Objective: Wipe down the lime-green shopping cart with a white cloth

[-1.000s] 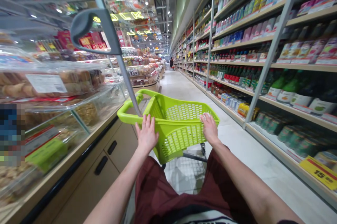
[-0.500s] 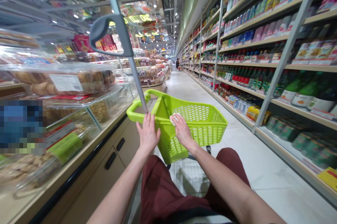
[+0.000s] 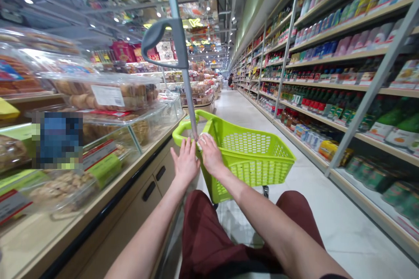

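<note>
A lime-green shopping basket cart (image 3: 258, 154) stands in front of my knees. From its left end rises a grey pole (image 3: 190, 100) with a grey loop grip (image 3: 181, 45). My left hand (image 3: 186, 161) is at the left end of the basket, just in front of the pole's base, fingers spread and nothing in it. My right hand (image 3: 211, 154) holds a crumpled white cloth (image 3: 203, 137) against the basket rim beside the pole, its fingers pressed over the cloth. Part of the cloth is hidden under those fingers.
On the left runs a counter (image 3: 144, 161) with packaged baked goods (image 3: 108, 95) and nuts. Tall shelves (image 3: 340, 82) of cans and bottles line the right side. Pale floor tiles (image 3: 225, 104) stretch down the aisle, where a person (image 3: 231, 80) is far off.
My right hand has moved left along the basket rim with the cloth, close to the pole and my left hand. The whole view has shifted, so the scene sits further right.
</note>
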Available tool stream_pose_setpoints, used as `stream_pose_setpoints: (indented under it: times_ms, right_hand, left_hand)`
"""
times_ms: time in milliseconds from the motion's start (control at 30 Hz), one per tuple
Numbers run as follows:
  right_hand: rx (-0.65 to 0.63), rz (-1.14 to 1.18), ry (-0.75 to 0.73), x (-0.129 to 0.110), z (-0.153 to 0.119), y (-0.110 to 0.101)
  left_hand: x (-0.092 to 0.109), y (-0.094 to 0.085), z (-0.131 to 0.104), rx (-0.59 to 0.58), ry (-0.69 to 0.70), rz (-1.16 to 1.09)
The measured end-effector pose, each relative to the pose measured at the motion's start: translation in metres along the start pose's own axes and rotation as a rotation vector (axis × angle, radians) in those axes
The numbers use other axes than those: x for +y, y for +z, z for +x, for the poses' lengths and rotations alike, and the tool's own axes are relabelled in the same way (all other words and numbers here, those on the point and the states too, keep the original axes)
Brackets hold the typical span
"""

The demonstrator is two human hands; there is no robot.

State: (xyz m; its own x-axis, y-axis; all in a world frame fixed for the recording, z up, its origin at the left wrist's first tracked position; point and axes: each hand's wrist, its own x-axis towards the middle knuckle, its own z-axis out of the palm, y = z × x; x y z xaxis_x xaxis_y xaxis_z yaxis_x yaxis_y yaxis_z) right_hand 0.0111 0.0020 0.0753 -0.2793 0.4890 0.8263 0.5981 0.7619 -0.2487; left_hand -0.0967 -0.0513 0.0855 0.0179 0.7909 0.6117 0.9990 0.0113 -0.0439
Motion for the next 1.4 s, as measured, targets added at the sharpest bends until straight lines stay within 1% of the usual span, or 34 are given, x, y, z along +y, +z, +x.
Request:
stream_pose_setpoints:
  times_ms: [67, 167, 233, 267, 333, 467, 533, 600, 633, 700, 767, 833, 900, 967, 1033, 1133, 1200, 1233, 1300, 1400]
  right_hand:
    - [-0.030, -0.014, -0.050, 0.003, -0.007, -0.005]
    - [-0.045, -0.061, -0.073, 0.022, -0.018, -0.019]
    - [-0.016, -0.096, -0.081, 0.030, -0.011, -0.029]
    - [0.009, -0.108, -0.097, 0.030, 0.000, -0.034]
    - [0.071, -0.119, -0.159, 0.021, 0.032, -0.043]
    - [0.194, -0.129, -0.309, -0.013, 0.116, -0.061]
    - [0.202, -0.147, -0.370, -0.025, 0.149, -0.067]
    - [0.154, -0.167, -0.437, -0.028, 0.165, -0.067]
    - [0.116, -0.174, -0.474, -0.027, 0.166, -0.066]
    - [0.034, -0.181, -0.544, -0.021, 0.153, -0.059]
    - [-0.042, -0.180, -0.602, -0.011, 0.128, -0.051]
    - [-0.111, -0.177, -0.654, -0.001, 0.103, -0.044]
    - [-0.157, -0.187, -0.695, 0.004, 0.088, -0.039]
    - [-0.163, -0.194, -0.704, 0.003, 0.091, -0.040]
    - [-0.120, -0.186, -0.673, -0.005, 0.109, -0.046]
    - [-0.004, -0.164, -0.590, -0.019, 0.144, -0.058]
    - [0.034, -0.168, -0.572, -0.023, 0.156, -0.062]
    - [0.029, -0.174, -0.579, -0.022, 0.156, -0.062]
    - [-0.022, -0.186, -0.614, -0.017, 0.143, -0.056]
    - [-0.114, -0.187, -0.645, -0.004, 0.105, -0.039]
  left_hand:
    - [-0.003, -0.002, 0.000, 0.012, 0.006, -0.020]
    - [-0.009, -0.008, 0.006, 0.068, -0.007, -0.055]
    - [-0.013, -0.013, 0.014, 0.120, -0.031, -0.059]
    - [-0.016, -0.016, 0.018, 0.142, -0.044, -0.055]
    - [-0.021, -0.022, 0.028, 0.170, -0.064, -0.039]
    - [-0.028, -0.028, 0.042, 0.165, -0.096, 0.004]
    - [-0.030, -0.028, 0.044, 0.147, -0.106, 0.021]
    - [-0.030, -0.024, 0.042, 0.117, -0.106, 0.026]
    - [-0.030, -0.022, 0.040, 0.095, -0.102, 0.023]
    - [-0.030, -0.017, 0.034, 0.043, -0.091, 0.009]
    - [-0.031, -0.012, 0.029, 0.006, -0.079, -0.002]
    - [-0.033, -0.009, 0.026, -0.004, -0.065, -0.003]
    - [-0.034, -0.008, 0.024, -0.002, -0.055, 0.000]
    - [-0.034, -0.009, 0.024, -0.003, -0.052, 0.003]
    - [-0.033, -0.010, 0.025, 0.001, -0.051, 0.010]
    - [-0.030, -0.012, 0.026, 0.015, -0.039, 0.016]
    - [-0.028, -0.011, 0.025, 0.021, -0.032, 0.015]
    - [-0.027, -0.011, 0.024, 0.021, -0.030, 0.015]
    - [-0.027, -0.009, 0.020, 0.016, -0.027, 0.014]
    - [-0.028, -0.007, 0.015, -0.003, -0.020, 0.010]
